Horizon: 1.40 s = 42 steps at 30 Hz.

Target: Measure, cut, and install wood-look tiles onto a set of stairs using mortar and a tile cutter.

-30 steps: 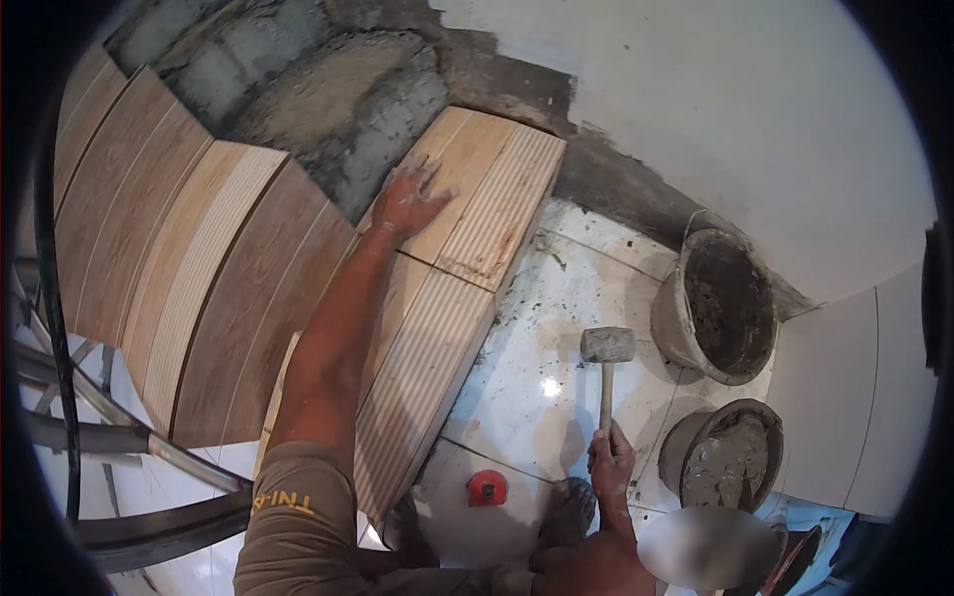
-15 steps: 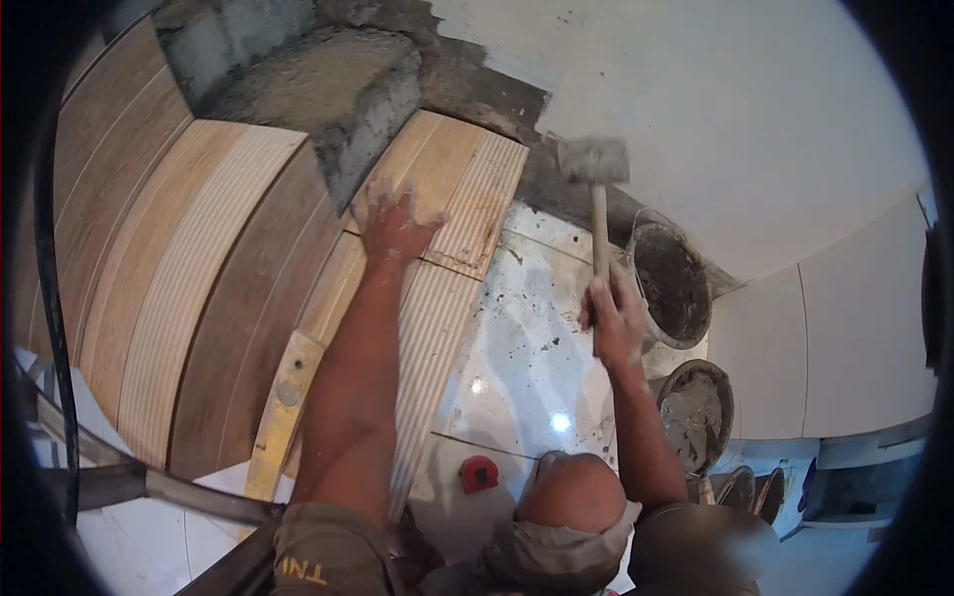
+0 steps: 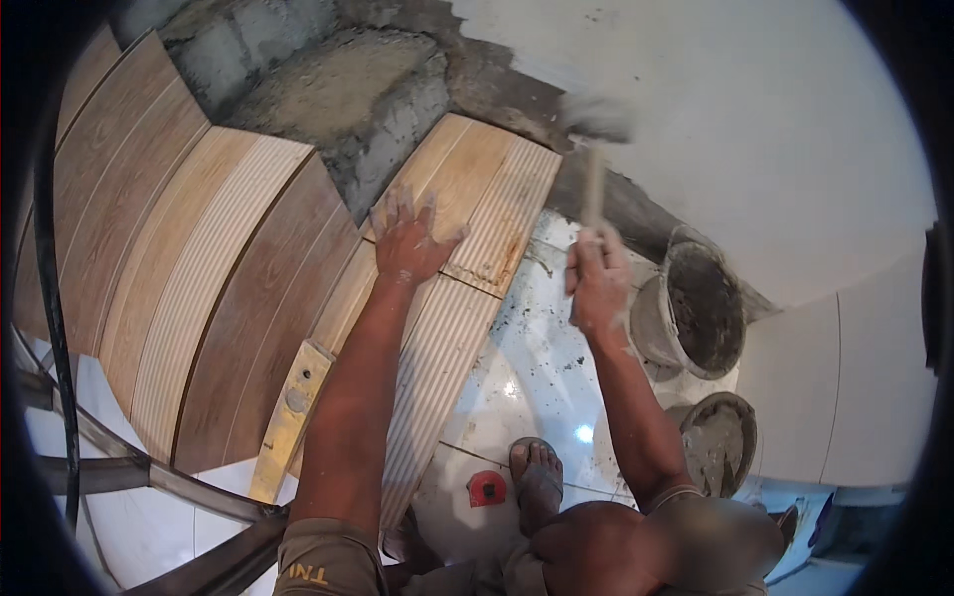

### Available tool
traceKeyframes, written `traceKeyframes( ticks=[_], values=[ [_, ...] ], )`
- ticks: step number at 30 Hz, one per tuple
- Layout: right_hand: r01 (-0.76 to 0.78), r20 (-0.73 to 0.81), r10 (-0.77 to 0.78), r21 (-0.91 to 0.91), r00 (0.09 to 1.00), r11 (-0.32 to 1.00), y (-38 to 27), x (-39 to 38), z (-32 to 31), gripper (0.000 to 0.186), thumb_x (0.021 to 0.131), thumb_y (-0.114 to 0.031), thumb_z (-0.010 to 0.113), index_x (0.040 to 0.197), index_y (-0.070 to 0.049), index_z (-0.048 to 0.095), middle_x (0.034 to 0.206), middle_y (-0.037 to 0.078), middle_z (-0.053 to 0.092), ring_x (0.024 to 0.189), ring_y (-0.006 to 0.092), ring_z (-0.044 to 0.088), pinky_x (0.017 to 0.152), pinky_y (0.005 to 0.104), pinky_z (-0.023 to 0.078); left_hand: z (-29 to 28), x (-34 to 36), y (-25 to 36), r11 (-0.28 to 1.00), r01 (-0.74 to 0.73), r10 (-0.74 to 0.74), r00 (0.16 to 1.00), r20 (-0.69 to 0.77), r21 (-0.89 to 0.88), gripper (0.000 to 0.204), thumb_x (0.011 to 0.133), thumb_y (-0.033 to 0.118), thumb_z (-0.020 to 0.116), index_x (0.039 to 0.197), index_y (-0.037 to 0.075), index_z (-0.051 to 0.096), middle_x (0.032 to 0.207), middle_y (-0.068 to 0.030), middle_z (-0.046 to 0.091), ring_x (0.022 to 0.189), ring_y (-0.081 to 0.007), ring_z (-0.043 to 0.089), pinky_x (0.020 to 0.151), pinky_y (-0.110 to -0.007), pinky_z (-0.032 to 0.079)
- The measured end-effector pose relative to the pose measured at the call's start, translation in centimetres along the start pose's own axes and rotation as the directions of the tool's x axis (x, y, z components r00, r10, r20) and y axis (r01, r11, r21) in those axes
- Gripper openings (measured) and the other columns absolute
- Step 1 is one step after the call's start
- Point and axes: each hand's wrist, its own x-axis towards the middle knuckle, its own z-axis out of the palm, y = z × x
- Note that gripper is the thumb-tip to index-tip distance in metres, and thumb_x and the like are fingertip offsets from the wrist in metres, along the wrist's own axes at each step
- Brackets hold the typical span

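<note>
With fingers spread, my left hand presses flat on a wood-look stair tile that has a ribbed front strip. A second ribbed tile lies end to end with it, a thin joint between them. My right hand is wrapped round the wooden handle of a mallet. The mallet's greyish head is blurred by motion and raised to the right of the tile's far end, apart from it. Dusty grey residue marks the fingers of my left hand.
A yellow spirit level lies left of my left forearm. Beside my foot sits a red tape measure. Two mortar-smeared buckets stand at right. Bare concrete adjoins the tiled steps; a metal rail and black cable are at left.
The view has shifted, so the steps and buckets appear lower and further right. My left hand stays on the tile. The mallet head is more blurred, and my foot has come into view.
</note>
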Motion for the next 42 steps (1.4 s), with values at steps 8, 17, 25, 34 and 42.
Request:
traceKeyframes(
  ticks=[8, 17, 25, 34, 42],
  values=[
    [0.303, 0.065, -0.323, 0.213, 0.944, 0.929, -4.9, 7.7, -1.7, 0.034, 0.104, -0.021, 0.066, 0.129, 0.001, 0.057, 0.112, 0.014, 0.075, 0.103, 0.0148, 0.070, 0.076, 0.0254, 0.056, 0.1, 0.3, -1.0, 0.998, -0.059, 0.059, 0.998, -0.033, -0.001, 0.093, 0.084, 0.071, 0.067, 0.157, 0.016, 0.048, 0.168, -0.0226, 0.031, 0.158, -0.0387, 0.021, 0.127, -0.058, 0.011],
    [0.189, -0.076, -0.174, 0.308, 0.982, 0.932, 0.2, 9.2, 1.0, 0.026, 0.099, -0.009, 0.071, 0.122, 0.001, 0.064, 0.123, 0.015, 0.072, 0.111, 0.0217, 0.070, 0.085, 0.0341, 0.064, -0.4, 0.3, -0.7, 0.995, -0.064, 0.055, 0.991, -0.122, -0.071, 0.088, 0.076, 0.064, 0.077, 0.141, 0.006, 0.064, 0.157, -0.0191, 0.048, 0.151, -0.0402, 0.035, 0.124, -0.055, 0.026],
    [0.513, -0.116, -0.501, 0.267, 0.857, 0.816, -0.2, 11.8, 3.8, 0.023, 0.096, -0.006, 0.073, 0.118, 0.000, 0.071, 0.117, 0.010, 0.074, 0.096, 0.0120, 0.067, 0.085, 0.0260, 0.056, -0.2, 0.8, -0.7, 0.997, -0.051, 0.042, 0.991, -0.130, -0.063, 0.090, 0.072, 0.065, 0.079, 0.139, 0.006, 0.066, 0.154, -0.0199, 0.052, 0.149, -0.0423, 0.037, 0.124, -0.055, 0.027],
    [0.139, 0.060, -0.136, -0.061, 0.989, 0.988, 7.0, 13.4, 14.1, 0.033, 0.091, -0.029, 0.083, 0.108, -0.002, 0.076, 0.097, 0.005, 0.075, 0.086, 0.0134, 0.069, 0.078, 0.0298, 0.054, -0.8, 0.9, -0.4, 0.998, -0.034, 0.027, 0.991, -0.127, -0.051, 0.088, 0.069, 0.057, 0.084, 0.136, 0.003, 0.068, 0.152, -0.0225, 0.054, 0.146, -0.0433, 0.044, 0.125, -0.051, 0.029],
    [0.319, 0.054, -0.324, 0.088, 0.945, 0.944, -1.3, 9.6, 10.6, 0.026, 0.091, -0.022, 0.082, 0.107, -0.002, 0.076, 0.096, 0.005, 0.075, 0.084, 0.0117, 0.068, 0.078, 0.0266, 0.054, -0.6, 0.9, -0.7, 0.997, -0.012, 0.004, 0.996, -0.092, -0.081, 0.096, 0.068, 0.067, 0.079, 0.139, 0.003, 0.065, 0.156, -0.0214, 0.049, 0.151, -0.0436, 0.035, 0.127, -0.053, 0.021]
  ],
)
